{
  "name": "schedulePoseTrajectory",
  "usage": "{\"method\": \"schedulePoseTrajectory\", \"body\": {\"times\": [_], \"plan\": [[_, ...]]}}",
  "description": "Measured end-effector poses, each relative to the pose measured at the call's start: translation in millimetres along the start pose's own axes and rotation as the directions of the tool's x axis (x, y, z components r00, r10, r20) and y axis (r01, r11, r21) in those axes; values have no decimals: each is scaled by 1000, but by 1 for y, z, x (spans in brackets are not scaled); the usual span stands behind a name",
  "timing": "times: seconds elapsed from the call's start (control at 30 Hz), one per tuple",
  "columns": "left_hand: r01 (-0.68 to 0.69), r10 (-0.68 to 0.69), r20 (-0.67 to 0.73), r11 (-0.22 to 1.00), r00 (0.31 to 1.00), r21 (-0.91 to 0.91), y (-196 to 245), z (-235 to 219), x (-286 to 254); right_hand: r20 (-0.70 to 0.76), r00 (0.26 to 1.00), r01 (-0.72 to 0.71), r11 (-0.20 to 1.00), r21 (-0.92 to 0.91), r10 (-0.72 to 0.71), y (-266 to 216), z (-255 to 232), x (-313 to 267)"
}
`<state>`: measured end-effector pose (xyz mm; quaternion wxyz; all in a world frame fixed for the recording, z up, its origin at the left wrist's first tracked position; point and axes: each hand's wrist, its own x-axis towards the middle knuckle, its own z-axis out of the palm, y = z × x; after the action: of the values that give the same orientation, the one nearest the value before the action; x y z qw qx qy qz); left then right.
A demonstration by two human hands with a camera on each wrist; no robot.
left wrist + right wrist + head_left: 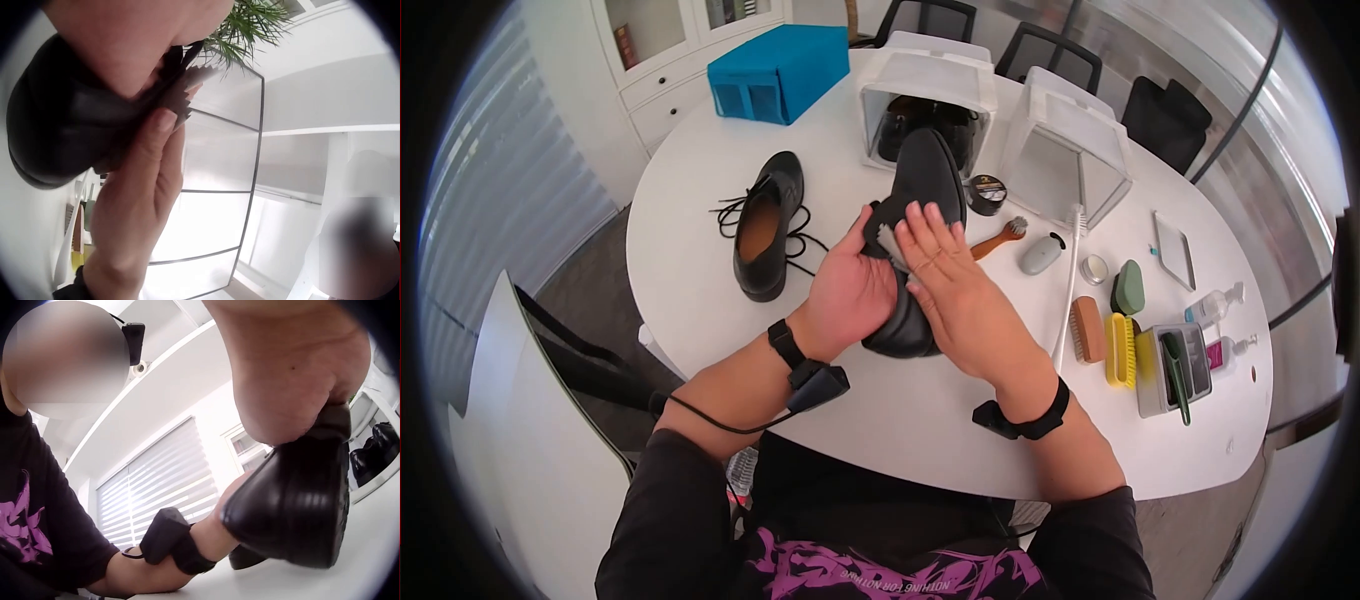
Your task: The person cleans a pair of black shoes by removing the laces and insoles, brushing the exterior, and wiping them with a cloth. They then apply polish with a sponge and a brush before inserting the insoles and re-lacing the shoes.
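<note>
A black leather shoe (927,175) points its toe away from me above the table, its rounded heel (294,512) nearest me. My left hand (850,297) grips it at the opening from the left, thumb up along its side and other fingers hidden. My right hand (960,295) lies across the shoe from the right, fingers stretched over its upper. Between thumb and fingers it holds a grey cloth (187,87) with a zigzag edge against the leather. Its mate, a black lace-up shoe (765,230), stands to the left with laces loose.
Behind stand a blue box (780,75) and two white bins (1065,140), one holding black shoes. To the right lie a polish tin (986,193), a wooden-handled brush (1000,240), a grey bottle (1042,254), a yellow brush (1120,350) and a grey caddy (1160,395).
</note>
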<state>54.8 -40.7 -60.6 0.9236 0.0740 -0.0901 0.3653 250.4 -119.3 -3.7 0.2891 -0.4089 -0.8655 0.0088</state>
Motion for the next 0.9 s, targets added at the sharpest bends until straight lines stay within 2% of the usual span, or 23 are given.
{"method": "schedulePoseTrajectory", "body": {"times": [0.07, 0.1, 0.13, 0.17, 0.2, 0.23, 0.27, 0.33, 0.47, 0.53, 0.57, 0.6, 0.63, 0.67, 0.7, 0.73, 0.77, 0.8, 0.83, 0.87, 0.9], "plan": [[-103, 101, 19, 974, 995, 203, 12, -8, -1, 30, 998, 48, 999, 24, -48, -10, 6, -1], [-165, 228, -88, 878, 970, 450, 18, -10, -8, 82, 993, 81, 996, 25, -83, -17, 9, -2], [-174, 238, -86, 873, 967, 456, 26, -9, -10, 133, 984, 116, 993, 26, -119, -22, 12, -4], [-61, 66, -9, 954, 998, 292, 35, -7, -10, 136, 981, 133, 990, 55, -139, -26, 15, -5], [81, -95, 100, 988, 990, 134, 42, -5, -7, 134, 979, 145, 988, 55, -151, -28, 16, -6], [128, -139, 192, 990, 971, 65, 48, -10, -2, 168, 971, 155, 981, 113, -173, -28, 17, -8], [120, -132, 201, 990, 971, 69, 51, -14, -1, 202, 960, 162, 973, 167, -195, -28, 17, -9], [-124, 123, 29, 991, 992, 41, 57, -20, 2, 243, 943, 190, 968, 165, -227, -29, 18, -10], [-209, 215, 86, 975, 973, -77, 71, -28, 3, 283, 920, 222, 957, 188, -270, -30, 11, -7], [-193, 193, 24, 981, 981, 4, 65, -2, -1, 243, 948, 44, 839, 543, -207, -24, -11, -2], [-198, 198, 24, 980, 980, 3, 58, 12, -3, 220, 974, -108, 761, 639, -47, -20, -24, -4], [-219, 229, -41, 962, 973, 165, 49, 28, -4, 218, 969, -242, 648, 722, 119, -16, -38, -5], [-224, 268, -100, 920, 958, 321, 42, 40, -4, 229, 870, -471, 600, 647, 436, -18, -59, 1], [-228, 270, -99, 922, 958, 312, 35, 46, -5, 204, 678, -670, 478, 568, 707, -16, -76, 4], [-213, 328, -149, 837, 933, 504, 27, 50, -5, 65, 707, -457, 385, 802, 704, 12, -77, -8], [-173, 391, -185, 718, 901, 674, 22, 53, -6, -78, 691, -181, 276, 944, 719, 34, -73, -16], [-100, 408, -206, 614, 890, 783, 17, 53, -8, -81, 690, -183, 282, 942, 719, 30, -78, -12], [-101, 403, -202, 616, 893, 781, 10, 51, -9, -167, 586, -27, 225, 974, 793, 21, -84, -4], [-181, 457, 50, 247, 888, 952, 0, 49, -9, -228, 460, 139, 184, 973, 858, 16, -86, 2], [-260, 403, 303, -160, 863, 952, -9, 46, -10, -233, 453, 138, 190, 972, 861, 13, -85, 6], [-293, 308, 461, -461, 833, 838, -14, 38, -10, -323, 421, 163, 279, 946, 848, 12, -84, 9]]}}
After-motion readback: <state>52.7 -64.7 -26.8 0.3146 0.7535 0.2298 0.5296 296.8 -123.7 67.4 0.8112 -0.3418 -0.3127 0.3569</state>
